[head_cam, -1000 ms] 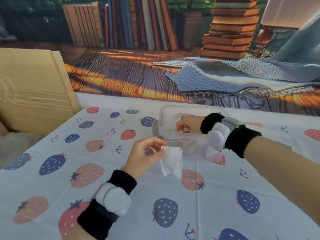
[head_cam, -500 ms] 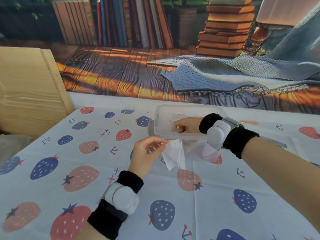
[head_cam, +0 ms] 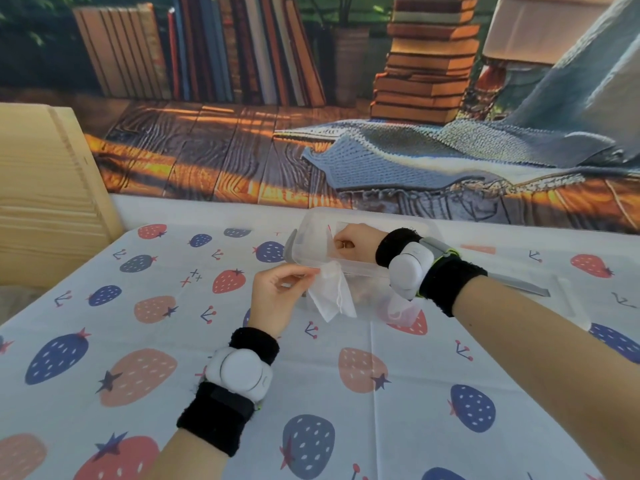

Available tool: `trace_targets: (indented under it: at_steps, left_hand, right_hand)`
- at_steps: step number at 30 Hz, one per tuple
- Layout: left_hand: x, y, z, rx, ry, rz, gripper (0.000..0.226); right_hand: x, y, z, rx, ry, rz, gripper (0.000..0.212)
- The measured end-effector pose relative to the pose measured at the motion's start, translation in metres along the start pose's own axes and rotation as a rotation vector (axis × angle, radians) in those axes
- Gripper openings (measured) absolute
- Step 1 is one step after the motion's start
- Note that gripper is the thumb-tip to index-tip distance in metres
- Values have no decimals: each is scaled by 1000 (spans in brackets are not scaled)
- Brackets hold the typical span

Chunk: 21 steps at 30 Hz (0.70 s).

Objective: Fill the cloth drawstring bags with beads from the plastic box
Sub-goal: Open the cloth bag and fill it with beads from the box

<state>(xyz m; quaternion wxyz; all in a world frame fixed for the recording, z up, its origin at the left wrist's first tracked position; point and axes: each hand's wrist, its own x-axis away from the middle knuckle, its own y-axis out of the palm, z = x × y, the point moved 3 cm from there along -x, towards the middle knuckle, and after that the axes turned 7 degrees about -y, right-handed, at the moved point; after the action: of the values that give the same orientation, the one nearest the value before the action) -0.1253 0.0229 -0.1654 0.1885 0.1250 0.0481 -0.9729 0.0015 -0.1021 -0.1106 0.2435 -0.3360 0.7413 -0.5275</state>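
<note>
A clear plastic box (head_cam: 311,233) stands at the far middle of the table. My right hand (head_cam: 351,242) reaches down inside it with its fingers curled; what they hold is hidden. Just in front of the box, my left hand (head_cam: 277,297) pinches the top edge of a small white cloth drawstring bag (head_cam: 332,296), which hangs down with its cord loose. Another pale bag (head_cam: 403,311) lies on the cloth under my right wrist.
A strawberry-print tablecloth (head_cam: 346,393) covers the table. The box's clear lid (head_cam: 540,289) lies flat to the right. A wooden board (head_cam: 45,192) stands at the left edge. A printed backdrop (head_cam: 311,116) of books hangs behind the table.
My right hand has shifted a little inside the box. My left hand has kept the bag pinched near the box's front wall. The camera has tilted slightly.
</note>
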Motion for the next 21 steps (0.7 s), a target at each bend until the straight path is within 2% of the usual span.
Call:
trace_targets:
  at_steps: [3,6,11,16,21]
  left_hand:
    - [1,6,-7,-9,-26,-12,18]
    - [3,11,-9,-23,-36,-51,23]
    - [5,13,-15,1,-68,-65,25]
    - [10,18,-22,2,-112,-85,25]
    - [9,21,-21,-3,-120,-106,23]
  right_hand:
    - [-2,-2,0,32,14,17,20]
    - [-4,-5,1,12,58,1,37]
    - [3,-12,11,-325,307,-119,50]
    - [-1,-10,19,-599,468,-135,51]
    - [-3,-11,16,-660,522,-106,53]
